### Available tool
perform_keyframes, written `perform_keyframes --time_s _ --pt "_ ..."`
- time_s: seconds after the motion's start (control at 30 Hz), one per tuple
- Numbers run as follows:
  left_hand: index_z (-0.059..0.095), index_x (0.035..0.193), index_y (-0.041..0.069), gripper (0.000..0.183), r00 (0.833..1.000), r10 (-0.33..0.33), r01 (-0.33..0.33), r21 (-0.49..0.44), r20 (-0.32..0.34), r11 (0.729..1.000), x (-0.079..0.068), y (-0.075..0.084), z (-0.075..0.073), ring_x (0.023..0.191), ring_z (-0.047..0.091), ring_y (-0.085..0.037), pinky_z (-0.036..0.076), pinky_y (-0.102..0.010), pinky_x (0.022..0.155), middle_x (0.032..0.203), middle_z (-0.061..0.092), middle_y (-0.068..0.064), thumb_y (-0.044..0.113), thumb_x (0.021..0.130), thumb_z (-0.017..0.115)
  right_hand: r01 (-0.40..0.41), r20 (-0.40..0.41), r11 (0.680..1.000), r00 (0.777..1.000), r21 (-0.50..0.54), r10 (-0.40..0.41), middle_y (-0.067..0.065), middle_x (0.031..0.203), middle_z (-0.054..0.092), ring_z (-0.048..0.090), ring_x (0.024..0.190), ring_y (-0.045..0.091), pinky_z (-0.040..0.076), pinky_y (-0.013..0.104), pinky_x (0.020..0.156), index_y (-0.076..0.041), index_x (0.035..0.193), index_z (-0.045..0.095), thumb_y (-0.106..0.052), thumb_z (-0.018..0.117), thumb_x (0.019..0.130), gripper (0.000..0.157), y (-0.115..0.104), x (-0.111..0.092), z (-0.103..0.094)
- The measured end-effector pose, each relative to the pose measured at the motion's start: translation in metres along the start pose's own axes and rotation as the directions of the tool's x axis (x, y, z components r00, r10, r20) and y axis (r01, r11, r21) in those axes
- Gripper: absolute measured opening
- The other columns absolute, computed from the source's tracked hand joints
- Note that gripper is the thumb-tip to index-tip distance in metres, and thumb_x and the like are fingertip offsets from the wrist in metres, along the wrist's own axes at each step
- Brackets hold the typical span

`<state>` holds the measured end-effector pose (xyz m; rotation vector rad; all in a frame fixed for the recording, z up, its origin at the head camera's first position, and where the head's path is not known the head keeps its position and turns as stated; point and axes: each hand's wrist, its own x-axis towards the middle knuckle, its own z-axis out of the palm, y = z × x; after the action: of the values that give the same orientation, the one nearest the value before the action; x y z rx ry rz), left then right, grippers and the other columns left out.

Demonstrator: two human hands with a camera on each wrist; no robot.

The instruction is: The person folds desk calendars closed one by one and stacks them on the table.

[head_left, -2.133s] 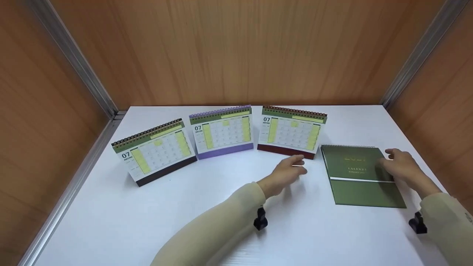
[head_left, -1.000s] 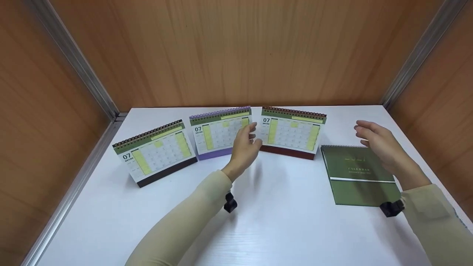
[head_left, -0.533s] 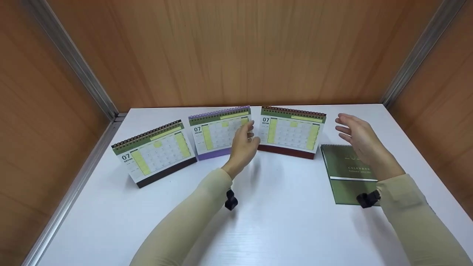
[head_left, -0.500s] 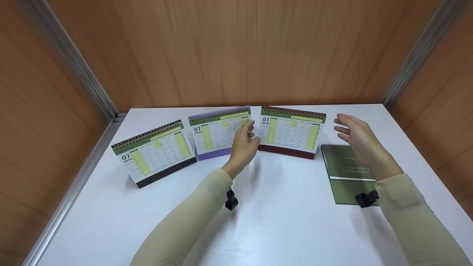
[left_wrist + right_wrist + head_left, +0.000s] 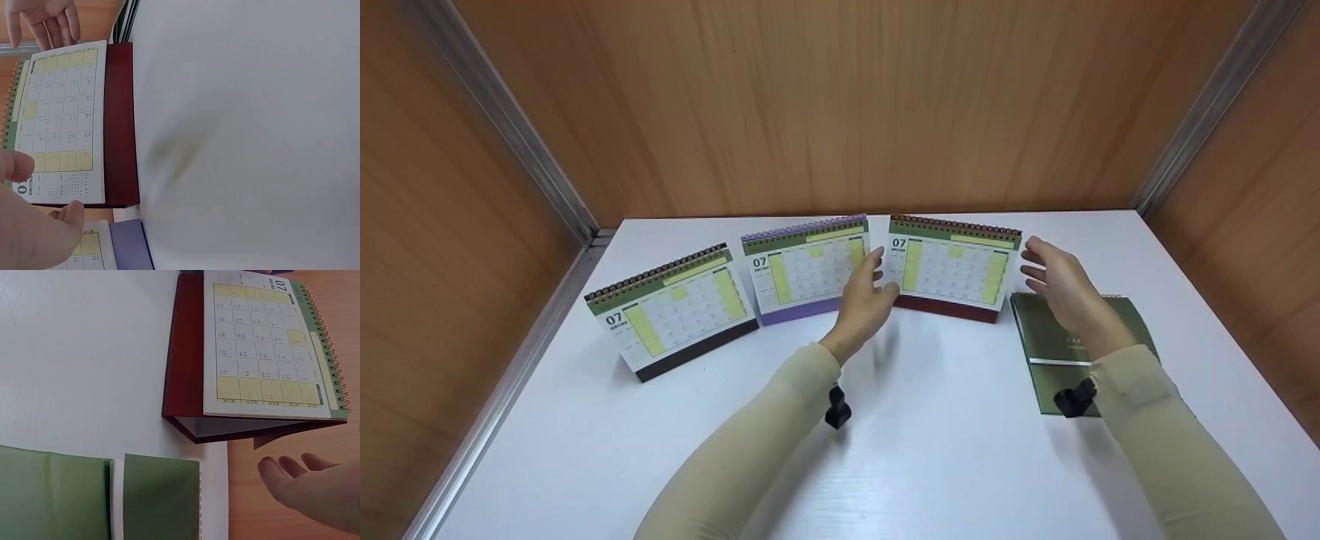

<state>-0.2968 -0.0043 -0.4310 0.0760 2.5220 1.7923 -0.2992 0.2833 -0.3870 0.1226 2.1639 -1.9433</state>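
Observation:
A desk calendar with a dark red base (image 5: 949,270) stands propped up at the back, its July page facing forward. My left hand (image 5: 864,304) is at its left edge, overlapping the purple-based desk calendar (image 5: 802,271) in the head view. In the left wrist view the left thumb (image 5: 70,225) lies right at the red calendar's lower corner. On the other side, my right hand (image 5: 1069,292) is beside the red calendar's right edge, fingers loosely bent and holding nothing. In the right wrist view a gap shows between those fingers (image 5: 275,475) and the calendar's side.
A black-based desk calendar (image 5: 675,311) stands at the left. Under my right forearm a closed green calendar (image 5: 1057,386) lies flat on the white table (image 5: 930,465). Wooden panels (image 5: 840,105) enclose the back and sides.
My right hand has moved left from the green calendar to the red calendar's right edge. The left hand went left to the gap between the purple and red calendars, then shifted slightly right.

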Motion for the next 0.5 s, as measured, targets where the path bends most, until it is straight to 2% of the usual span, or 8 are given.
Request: perform_keyframes --time_s 0.23,0.5 --pt "0.025 0.156 0.027 0.068 1.0 -0.014 0.014 0.023 0.014 1.0 0.001 0.0 0.005 0.14 0.036 -0.017 0.037 -0.034 0.11 0.157 0.033 0.003 0.017 0.095 0.055 -0.014 0.013 0.999 1.0 0.043 0.014 0.016 0.159 0.012 0.015 0.147 0.033 0.012 0.045 0.121 -0.004 0.155 0.011 -0.064 0.022 0.099 0.083 0.007 0.005 0.005" --pt "0.021 0.157 0.028 0.068 0.999 -0.008 0.008 -0.007 0.044 1.0 0.002 -0.004 0.006 0.144 0.031 -0.018 0.034 -0.038 0.113 0.158 0.03 0.003 0.018 0.097 0.053 -0.047 0.048 0.995 0.998 0.087 0.042 0.013 0.15 0.026 0.021 0.143 0.029 0.012 0.045 0.121 -0.005 0.148 0.028 -0.065 0.019 0.098 0.079 0.013 0.013 0.008"
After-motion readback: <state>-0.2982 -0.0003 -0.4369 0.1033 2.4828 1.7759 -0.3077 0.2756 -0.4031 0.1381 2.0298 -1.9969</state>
